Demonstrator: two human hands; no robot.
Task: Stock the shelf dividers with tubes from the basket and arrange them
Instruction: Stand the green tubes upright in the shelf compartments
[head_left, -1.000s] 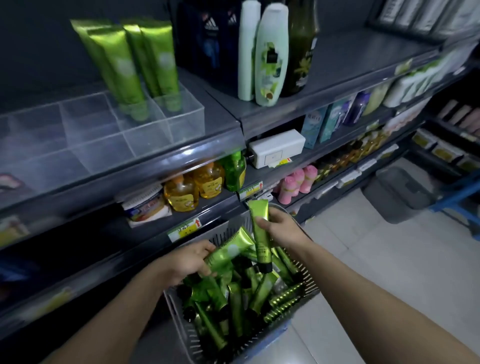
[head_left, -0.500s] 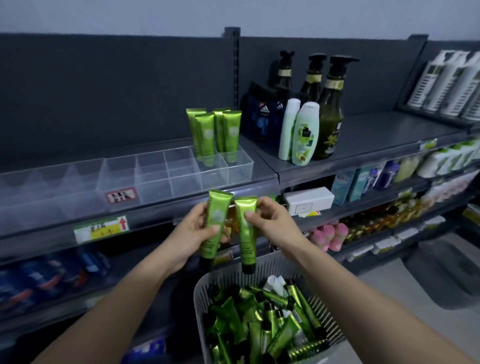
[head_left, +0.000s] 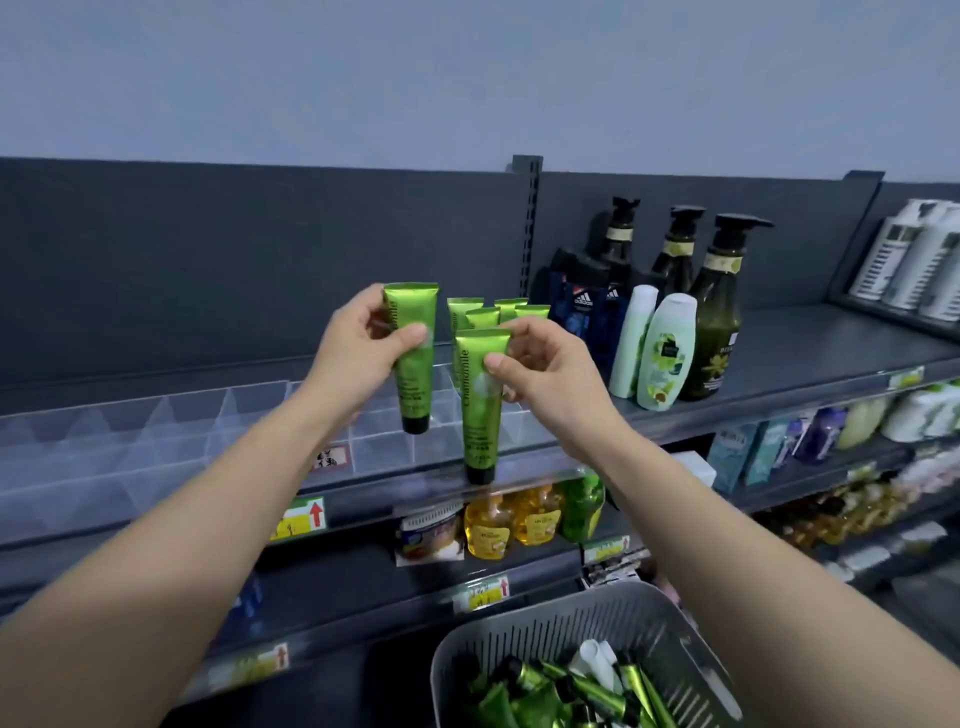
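My left hand (head_left: 358, 351) grips a green tube (head_left: 413, 374) upright, black cap down, in front of the clear shelf dividers (head_left: 156, 431). My right hand (head_left: 540, 374) pinches a second green tube (head_left: 480, 415) the same way, a little lower and to the right, over the dividers' front edge. Several green tubes (head_left: 498, 312) stand in the rightmost back compartments, partly hidden behind my hands. The grey slotted basket (head_left: 545, 623) sits at the bottom, holding several more green tubes (head_left: 561, 696).
Dark pump bottles (head_left: 717, 312), white-green bottles (head_left: 665, 353) and a blue box (head_left: 582, 306) stand right of the dividers on the same shelf. Yellow and green pouches (head_left: 519, 519) fill the shelf below. Price tags (head_left: 301, 517) line the shelf edges.
Both hands lifted a tube each out of the basket and raised them to the divider shelf. The view tilted up, so the basket dropped to the bottom edge.
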